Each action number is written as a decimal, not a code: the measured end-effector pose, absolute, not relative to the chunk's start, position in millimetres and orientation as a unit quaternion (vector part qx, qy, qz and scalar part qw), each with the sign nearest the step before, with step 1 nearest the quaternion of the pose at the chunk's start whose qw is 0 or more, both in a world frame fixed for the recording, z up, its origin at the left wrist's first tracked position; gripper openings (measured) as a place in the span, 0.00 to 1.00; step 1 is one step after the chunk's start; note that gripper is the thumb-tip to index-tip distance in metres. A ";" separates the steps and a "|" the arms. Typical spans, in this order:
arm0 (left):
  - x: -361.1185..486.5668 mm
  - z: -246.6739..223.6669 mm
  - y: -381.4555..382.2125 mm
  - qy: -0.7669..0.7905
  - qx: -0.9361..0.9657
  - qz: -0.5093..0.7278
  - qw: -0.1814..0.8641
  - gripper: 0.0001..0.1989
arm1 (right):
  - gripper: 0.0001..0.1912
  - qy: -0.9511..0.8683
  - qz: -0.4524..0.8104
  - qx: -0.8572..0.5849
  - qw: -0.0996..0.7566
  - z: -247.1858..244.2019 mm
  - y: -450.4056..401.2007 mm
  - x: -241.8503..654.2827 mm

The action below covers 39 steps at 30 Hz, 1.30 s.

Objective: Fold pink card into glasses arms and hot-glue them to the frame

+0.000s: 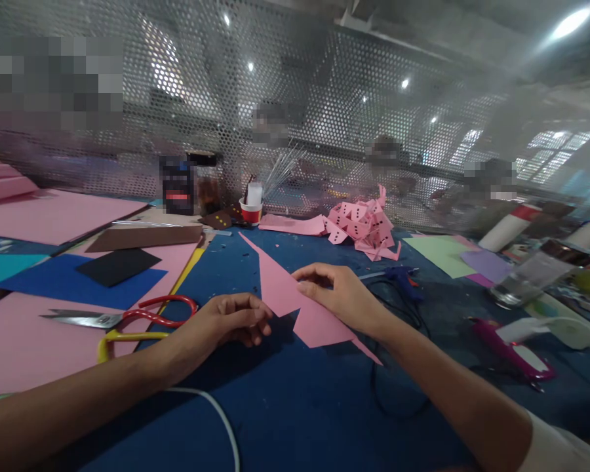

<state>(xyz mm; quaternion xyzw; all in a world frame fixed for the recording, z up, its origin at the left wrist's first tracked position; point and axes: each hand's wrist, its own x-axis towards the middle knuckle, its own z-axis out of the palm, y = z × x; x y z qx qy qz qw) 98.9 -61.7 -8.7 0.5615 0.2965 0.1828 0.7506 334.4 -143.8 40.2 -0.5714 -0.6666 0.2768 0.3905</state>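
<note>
A pink paper cutout point(281, 283) with pointed ends and a notch in its lower edge is held above the blue table. My right hand point(341, 295) pinches its upper edge between thumb and fingers. My left hand point(236, 318) is at the cutout's left side, fingers loosely curled and slightly apart, with nothing visible in them. Its fingertips are close to the paper's lower left corner; whether they touch it I cannot tell. Red-handled scissors point(108, 319) lie open beyond my left forearm, beside a yellow handle point(109, 345).
Pink pieces with black dots point(361, 226) are heaped at the back. A blue glue gun point(404, 282) with a dark cable and a magenta tool point(514, 351) lie to the right. Coloured sheets point(78, 278) cover the left; a glass jar point(533, 275) lies tilted at right.
</note>
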 end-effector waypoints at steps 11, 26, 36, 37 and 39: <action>96.2 -20.8 -57.5 0.276 0.590 0.187 0.736 0.16 | 0.04 -0.683 0.150 -0.526 0.484 42.0 -151.8 328.4; 94.4 -1.0 -68.9 0.264 0.459 0.201 0.824 0.15 | 0.10 -0.807 0.073 -0.413 0.416 -2.3 -146.6 317.3; 96.7 -9.3 -66.0 0.321 0.539 0.207 0.751 0.15 | 0.12 -0.842 -0.051 -0.437 0.311 -5.8 -151.9 318.1; 96.3 -9.7 -65.2 0.326 0.535 0.215 0.749 0.15 | 0.11 -0.850 -0.079 -0.431 0.291 -5.1 -153.5 317.9; 95.8 -10.1 -63.8 0.338 0.526 0.227 0.747 0.16 | 0.09 -0.866 -0.121 -0.410 0.260 -4.3 -156.0 317.1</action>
